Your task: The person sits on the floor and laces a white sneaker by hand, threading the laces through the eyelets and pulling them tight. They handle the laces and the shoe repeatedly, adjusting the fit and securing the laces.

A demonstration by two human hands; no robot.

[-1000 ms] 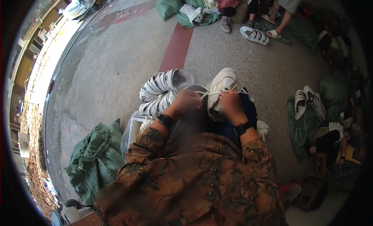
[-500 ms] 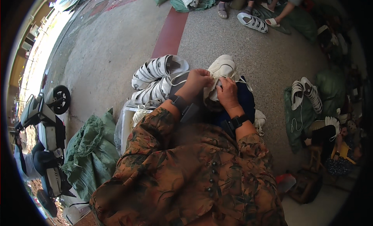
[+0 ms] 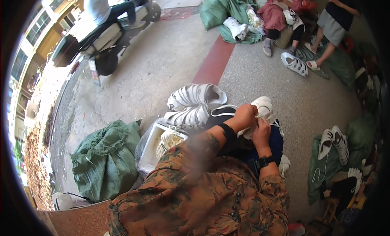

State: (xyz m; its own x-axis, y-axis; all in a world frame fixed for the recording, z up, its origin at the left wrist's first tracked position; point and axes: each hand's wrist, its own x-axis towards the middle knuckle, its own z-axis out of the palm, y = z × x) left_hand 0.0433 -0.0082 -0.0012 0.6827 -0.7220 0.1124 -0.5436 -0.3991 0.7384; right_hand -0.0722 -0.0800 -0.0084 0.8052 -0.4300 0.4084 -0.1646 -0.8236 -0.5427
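A white sneaker [image 3: 263, 105] rests over my lap, its toe pointing away from me. My left hand [image 3: 245, 116] is closed in a pinch at the shoe's opening; what lies between its fingertips is too small to make out. Close beside it, my right hand [image 3: 261, 133] grips the near right side of the same shoe, fingers bent against it. Both hands cover much of the opening. Dark blue cloth [image 3: 276, 143] lies under the shoe.
Left of my hands are stacked white shoe uppers [image 3: 194, 97] and a white box [image 3: 152, 148] of pale laces [image 3: 167, 143]. A green sack [image 3: 106, 159] stands farther left. White shoes [image 3: 340, 144] lie at right. People sit and stand beyond; a scooter [image 3: 106, 41] carries a rider.
My view has swung left and up, so the scene sits lower and farther right. A scooter with a rider now shows at the upper left. Both hands stay at the shoe.
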